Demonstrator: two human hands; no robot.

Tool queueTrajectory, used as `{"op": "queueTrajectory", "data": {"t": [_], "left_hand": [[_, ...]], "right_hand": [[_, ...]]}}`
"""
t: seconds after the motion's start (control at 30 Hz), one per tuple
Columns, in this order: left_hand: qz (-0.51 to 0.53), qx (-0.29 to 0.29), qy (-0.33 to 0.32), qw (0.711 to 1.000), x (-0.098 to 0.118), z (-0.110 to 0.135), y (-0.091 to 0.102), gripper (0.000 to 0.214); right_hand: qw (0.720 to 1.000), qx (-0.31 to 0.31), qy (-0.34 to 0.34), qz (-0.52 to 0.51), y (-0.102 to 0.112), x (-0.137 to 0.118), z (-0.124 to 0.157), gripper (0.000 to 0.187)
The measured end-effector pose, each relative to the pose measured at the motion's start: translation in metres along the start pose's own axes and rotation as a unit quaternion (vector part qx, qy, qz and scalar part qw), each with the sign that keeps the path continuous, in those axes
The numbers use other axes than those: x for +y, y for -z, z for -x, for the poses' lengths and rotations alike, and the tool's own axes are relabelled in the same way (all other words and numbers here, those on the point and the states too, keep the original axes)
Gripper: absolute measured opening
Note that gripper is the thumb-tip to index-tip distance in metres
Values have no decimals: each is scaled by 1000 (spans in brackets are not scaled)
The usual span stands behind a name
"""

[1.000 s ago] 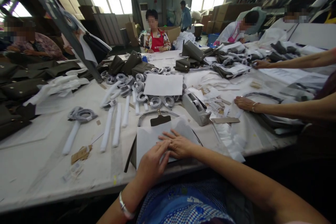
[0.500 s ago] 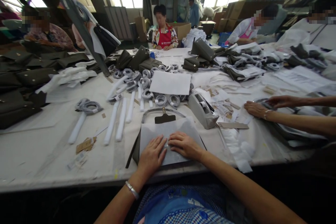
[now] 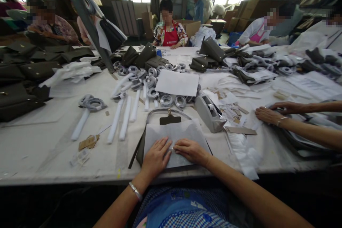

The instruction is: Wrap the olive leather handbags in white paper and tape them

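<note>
My left hand [image 3: 157, 156] and my right hand [image 3: 190, 150] lie flat, fingers stretched out, side by side on a sheet of white tissue paper [image 3: 176, 133]. The sheet covers a dark olive bag [image 3: 140, 149] at the table's near edge. The bag's curved handle [image 3: 167, 111] and a dark tab [image 3: 170, 119] stick out past the paper's far edge. A silver bracelet sits on my left wrist.
A grey tape dispenser [image 3: 208, 113] stands right of the bag. White paper-wrapped straps [image 3: 125, 118] and coiled straps [image 3: 166, 99] lie behind. A co-worker's hands [image 3: 269, 114] rest at the right. Olive bags [image 3: 24, 78] pile up left; other people sit around the table [image 3: 40, 149].
My left hand slid off my right hand to lie beside it on the paper. The co-worker's far arm at the right came down next to their other hand.
</note>
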State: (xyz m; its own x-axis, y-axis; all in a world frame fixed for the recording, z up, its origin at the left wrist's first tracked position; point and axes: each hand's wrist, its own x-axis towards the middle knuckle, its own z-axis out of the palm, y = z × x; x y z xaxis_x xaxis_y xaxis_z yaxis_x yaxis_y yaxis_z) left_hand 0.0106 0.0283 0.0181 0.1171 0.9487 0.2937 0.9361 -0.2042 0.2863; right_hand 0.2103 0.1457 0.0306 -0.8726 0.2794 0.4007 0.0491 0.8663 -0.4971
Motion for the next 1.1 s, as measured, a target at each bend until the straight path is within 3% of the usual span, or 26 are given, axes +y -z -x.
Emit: {"op": "queueTrajectory", "data": {"t": [0.3,0.47,0.57,0.73,0.83,0.93,1.1], "left_hand": [[7,-1,-1,1000,1,-1,3,41],[8,0,-15,1000,1,1,6,40],[-17,-32,-40,999,1,1,11,42],[-35,-74,-74,994,-7,-6,21,43],[-43,-81,-96,991,-16,-7,25,49],[-59,-79,-107,989,-23,-2,25,58],[-108,-58,-97,988,-22,11,24,62]], "right_hand": [[999,-23,35,-1,0,2,3,28],[1000,-9,23,13,-5,3,6,25],[1000,-2,-10,27,-5,0,3,24],[994,-84,-67,14,8,-6,-10,23],[988,-134,-71,39,17,-6,-12,37],[984,-132,-81,90,19,-5,-8,57],[986,-127,-63,90,16,-7,2,57]]}}
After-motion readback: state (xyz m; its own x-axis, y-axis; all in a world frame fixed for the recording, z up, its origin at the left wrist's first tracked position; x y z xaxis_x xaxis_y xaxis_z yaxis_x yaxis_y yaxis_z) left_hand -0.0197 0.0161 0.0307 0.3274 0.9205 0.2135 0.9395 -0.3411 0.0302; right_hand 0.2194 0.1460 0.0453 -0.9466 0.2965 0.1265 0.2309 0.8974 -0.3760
